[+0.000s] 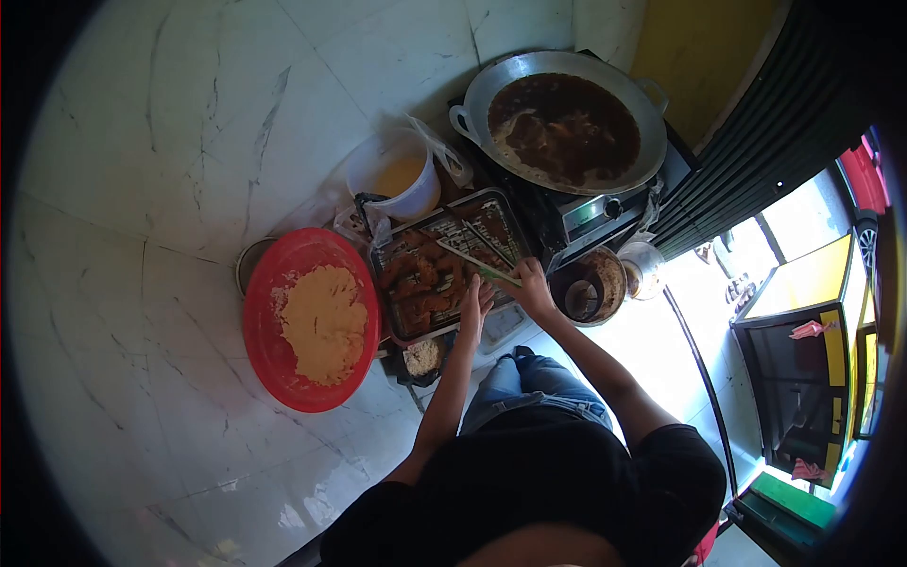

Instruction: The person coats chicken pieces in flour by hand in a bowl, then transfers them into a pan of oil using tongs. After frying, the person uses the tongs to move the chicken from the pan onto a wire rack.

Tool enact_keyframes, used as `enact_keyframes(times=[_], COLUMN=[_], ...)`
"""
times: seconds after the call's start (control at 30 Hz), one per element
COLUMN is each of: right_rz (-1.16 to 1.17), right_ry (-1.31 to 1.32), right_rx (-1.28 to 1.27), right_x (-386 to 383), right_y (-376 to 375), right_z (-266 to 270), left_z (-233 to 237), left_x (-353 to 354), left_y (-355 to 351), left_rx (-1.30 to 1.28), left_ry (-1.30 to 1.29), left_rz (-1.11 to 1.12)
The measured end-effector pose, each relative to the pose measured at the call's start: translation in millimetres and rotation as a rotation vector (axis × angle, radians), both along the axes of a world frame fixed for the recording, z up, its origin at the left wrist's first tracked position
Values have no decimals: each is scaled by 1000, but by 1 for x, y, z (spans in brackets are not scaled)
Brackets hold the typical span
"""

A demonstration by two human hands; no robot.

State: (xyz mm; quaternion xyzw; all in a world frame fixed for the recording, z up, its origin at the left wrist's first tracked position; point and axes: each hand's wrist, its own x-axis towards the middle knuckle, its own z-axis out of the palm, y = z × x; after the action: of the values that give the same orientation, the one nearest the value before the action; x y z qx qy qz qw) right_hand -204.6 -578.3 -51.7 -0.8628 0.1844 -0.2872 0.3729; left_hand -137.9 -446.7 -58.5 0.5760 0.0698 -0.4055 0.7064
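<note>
Over a dark rectangular metal tray (430, 335) of browned food pieces (416, 272), the right hand (533, 282) grips slim, partly green tongs (472, 259) in its fingers, while the left hand (475, 306) is at the tray's near edge, its fingers' hold unclear.

Obstacles beside tray (493, 202): basin (265, 352), stove (588, 214)

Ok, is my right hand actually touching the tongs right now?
Touching. The head view shows your right hand closed around the near end of the tongs, whose two arms stretch from it over the tray.
</note>
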Motion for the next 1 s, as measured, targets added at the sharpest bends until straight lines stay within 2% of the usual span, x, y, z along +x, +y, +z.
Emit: enact_keyframes(times=[0.07,0.17,0.2,0.3,0.33,0.4,0.5,0.7,0.8,0.9,0.93,1.0], right_rz=[-30,-31,-25,8,25,61,101,333,379,299,245,218], right_ry=[-35,26,-27,15,50,125,104,250,253,302,366,330], right_rx=[-17,202,222,278,329,436,642,743,972,842,831,834], right_x=[-7,-23,-29,-52,-59,-70,-82,-106,-121,-156,-171,-205], right_y=[5,16,22,38,43,50,53,36,27,1,-12,-40], right_z=[3,28,37,65,71,79,88,113,118,123,149,151], left_z=[-7,-15,-16,22,40,52,70,108,119,123,123,122], left_x=[3,4,6,-3,-7,-8,-22,-59,-83,-118,-131,-161], left_y=[-9,-12,-11,-7,-6,1,11,9,-6,-31,-43,-73], left_rx=[-73,-261,-336,-535,-528,-472,-368,-249,-154,-108,-101,-112], left_ry=[33,63,68,-81,-182,-142,-140,-179,-223,-332,-358,-380], left_rz=[-5,-2,2,2,46,34,22,-38,-83,-180,-225,-314])
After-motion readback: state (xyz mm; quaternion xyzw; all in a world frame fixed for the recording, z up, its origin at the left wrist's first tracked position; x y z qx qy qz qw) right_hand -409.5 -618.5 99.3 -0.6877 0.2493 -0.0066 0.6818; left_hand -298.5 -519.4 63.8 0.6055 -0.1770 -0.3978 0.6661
